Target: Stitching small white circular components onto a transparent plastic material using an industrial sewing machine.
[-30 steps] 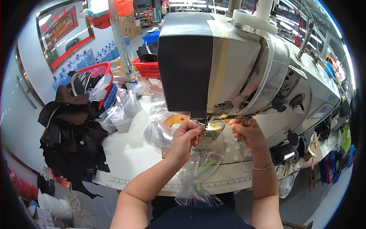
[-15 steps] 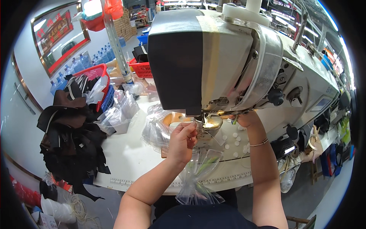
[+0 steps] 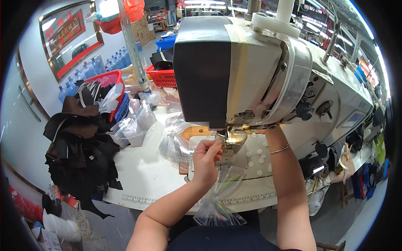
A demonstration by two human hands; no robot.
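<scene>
A sewing machine (image 3: 261,67) with a grey and black head fills the middle of the view. Just left of its lit needle area (image 3: 235,138), my left hand (image 3: 206,161) is closed, thumb against index finger. What the pinch holds is too small to make out. My right hand (image 3: 268,131) reaches in under the machine's arm from the right. Its fingers are hidden behind the machine, so their state does not show. Several white round pieces (image 3: 260,160) lie on the table beside the right forearm. A clear plastic bag (image 3: 220,196) hangs over the front edge.
Clear plastic bags (image 3: 173,140) lie on the white table (image 3: 142,173), left of the needle. Black fabric scraps (image 3: 81,154) spill over the left edge. Behind are a red basket (image 3: 163,78) and a metal post (image 3: 133,46). A ruler strip (image 3: 167,198) runs along the front edge.
The view has shifted slightly, with the machine now farther right. My right hand has slid deeper behind the machine; the small green-and-blue thing near its fingers no longer shows. The left hand stays pinched.
</scene>
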